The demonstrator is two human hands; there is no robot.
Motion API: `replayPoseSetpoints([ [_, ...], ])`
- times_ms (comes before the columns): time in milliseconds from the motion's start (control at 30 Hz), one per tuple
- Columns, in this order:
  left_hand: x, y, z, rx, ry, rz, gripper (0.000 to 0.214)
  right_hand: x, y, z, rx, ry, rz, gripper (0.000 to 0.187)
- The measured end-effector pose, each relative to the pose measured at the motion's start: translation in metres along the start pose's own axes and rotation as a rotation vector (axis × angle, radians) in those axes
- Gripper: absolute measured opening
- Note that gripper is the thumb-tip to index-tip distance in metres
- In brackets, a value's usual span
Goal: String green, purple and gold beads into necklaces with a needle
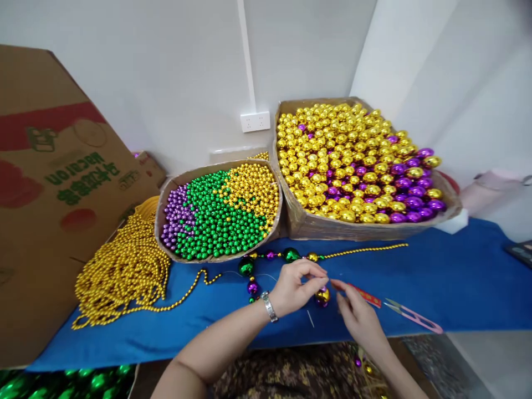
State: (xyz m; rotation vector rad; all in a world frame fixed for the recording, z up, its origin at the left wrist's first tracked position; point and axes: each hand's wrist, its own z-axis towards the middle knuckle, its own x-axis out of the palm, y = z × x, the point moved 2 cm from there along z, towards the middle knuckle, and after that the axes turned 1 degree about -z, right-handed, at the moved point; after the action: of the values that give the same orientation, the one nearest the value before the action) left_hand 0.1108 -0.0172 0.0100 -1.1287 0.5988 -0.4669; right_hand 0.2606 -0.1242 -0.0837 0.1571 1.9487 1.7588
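Note:
My left hand (pixel 297 285), with a silver watch (pixel 269 306) at the wrist, is closed in a pinch. A thin clear thread (pixel 266 275) runs from the left toward it. My right hand (pixel 359 310) is also pinched, its fingertips almost meeting the left ones; what it holds is too small to make out. Just below the fingertips is a large gold bead (pixel 323 296) with purple beads by it. Behind the left hand lies a bead strand (pixel 246 267) of green, purple and gold balls, joined to a thin gold bead chain (pixel 366 250).
A box of small beads (pixel 208 259) and a larger box of gold and purple beads (pixel 332 230) stand behind. Gold bead chains (pixel 124 266) are heaped at left beside a big carton (pixel 62 166). Pink thread snips (pixel 415 317) and a needle-like white piece (pixel 311 318) lie on the blue cloth (pixel 477 277).

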Motion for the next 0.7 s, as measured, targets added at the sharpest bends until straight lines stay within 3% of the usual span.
replayPoseSetpoints([
  [200, -0.007, -0.056, 0.027, 0.173, 0.03, 0.008, 0.012, -0.007, 0.059, 0.006, -0.282, 0.031, -0.18, 0.028],
  [300, -0.01, -0.06, 0.029, 0.177, -0.05, -0.03, 0.013, -0.002, 0.066, 0.008, -0.327, 0.059, -0.203, 0.024],
  [400, -0.003, -0.032, 0.02, 0.127, -0.049, -0.025, 0.027, -0.002, 0.063, 0.007, -0.3, 0.041, -0.204, 0.027],
  [467, 0.008, -0.007, 0.011, 0.144, 0.113, 0.056, 0.043, -0.004, 0.065, 0.005, -0.299, 0.01, -0.215, 0.03],
  [600, 0.032, 0.037, -0.006, 0.189, 0.534, 0.302, 0.035, -0.01, 0.078, 0.0, -0.3, -0.012, -0.193, 0.031],
  [700, 0.038, 0.054, -0.019, 0.149, 0.581, 0.645, 0.041, -0.021, 0.087, 0.001, -0.242, -0.098, -0.058, 0.031],
])
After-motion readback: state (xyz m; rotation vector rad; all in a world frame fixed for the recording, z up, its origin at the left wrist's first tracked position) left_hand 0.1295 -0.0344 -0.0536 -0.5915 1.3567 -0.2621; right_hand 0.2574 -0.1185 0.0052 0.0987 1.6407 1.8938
